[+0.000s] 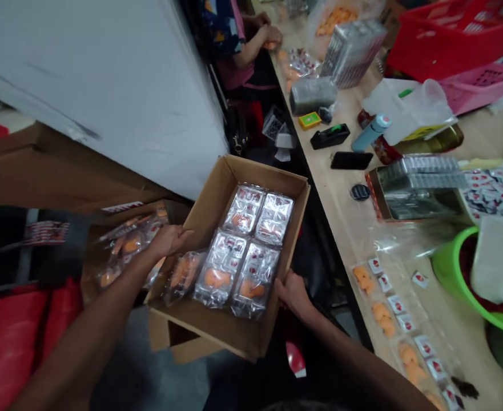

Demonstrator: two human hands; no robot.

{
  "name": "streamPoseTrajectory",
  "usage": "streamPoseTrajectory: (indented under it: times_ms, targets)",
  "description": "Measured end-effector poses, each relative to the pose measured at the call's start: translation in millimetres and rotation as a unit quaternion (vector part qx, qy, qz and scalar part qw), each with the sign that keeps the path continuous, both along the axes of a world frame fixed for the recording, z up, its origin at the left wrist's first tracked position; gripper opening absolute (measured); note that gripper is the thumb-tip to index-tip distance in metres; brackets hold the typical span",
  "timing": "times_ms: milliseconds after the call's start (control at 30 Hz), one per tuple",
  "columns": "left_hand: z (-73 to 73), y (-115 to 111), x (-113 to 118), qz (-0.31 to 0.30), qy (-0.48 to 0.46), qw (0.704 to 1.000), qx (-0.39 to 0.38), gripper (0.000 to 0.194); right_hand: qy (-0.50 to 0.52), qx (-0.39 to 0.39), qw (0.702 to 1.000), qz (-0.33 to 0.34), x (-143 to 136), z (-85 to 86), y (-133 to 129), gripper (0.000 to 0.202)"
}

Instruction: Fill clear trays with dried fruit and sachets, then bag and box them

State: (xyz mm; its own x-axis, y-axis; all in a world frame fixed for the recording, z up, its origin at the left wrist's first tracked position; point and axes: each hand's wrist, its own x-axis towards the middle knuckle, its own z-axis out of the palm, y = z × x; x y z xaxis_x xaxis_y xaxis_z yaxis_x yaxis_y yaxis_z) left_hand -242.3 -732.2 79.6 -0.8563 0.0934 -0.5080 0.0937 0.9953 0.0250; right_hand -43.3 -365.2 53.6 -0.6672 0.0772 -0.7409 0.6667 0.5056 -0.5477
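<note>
An open cardboard box [229, 171] sits below the table's edge, filled with several clear packets of orange pieces [242, 251]. My left hand [168, 240] grips the box's left wall, fingers curled over the rim beside a packet standing on edge [185, 274]. My right hand [292, 294] holds the box's right wall near its front corner. Both arms reach in from the bottom of the view.
A second box [125, 245] with similar packets lies left. The wooden table [345, 217] on the right carries a strip of orange packets [399, 328], a green basin [448, 268], a tray of plastic moulds [422, 188], a phone, bottles and red baskets. Another person sits at the far end.
</note>
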Motion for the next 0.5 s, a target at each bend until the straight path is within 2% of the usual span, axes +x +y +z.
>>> streamPoseTrajectory:
  times_ms: [133, 267, 367, 500]
  targets:
    - [17.5, -14, -31, -0.044, -0.013, 0.999, -0.008, 0.050, -0.009, -0.012, 0.999, -0.047, 0, -0.1, -34, 0.031]
    - [25.6, -27, -54, -0.093, 0.000, 0.995, -0.031, 0.048, -0.010, -0.022, 0.996, -0.085, 0, -7.8, -64, 0.035]
    - [30.0, -29, -63, -0.106, -0.001, 0.994, -0.039, 0.047, -0.008, -0.039, 0.993, -0.109, -2, -9.2, -72, 0.034]
    - [38.4, -19, -67, -0.109, -0.035, 0.993, -0.026, 0.046, -0.018, -0.041, 0.991, -0.126, -6, -3.1, -68, 0.031]
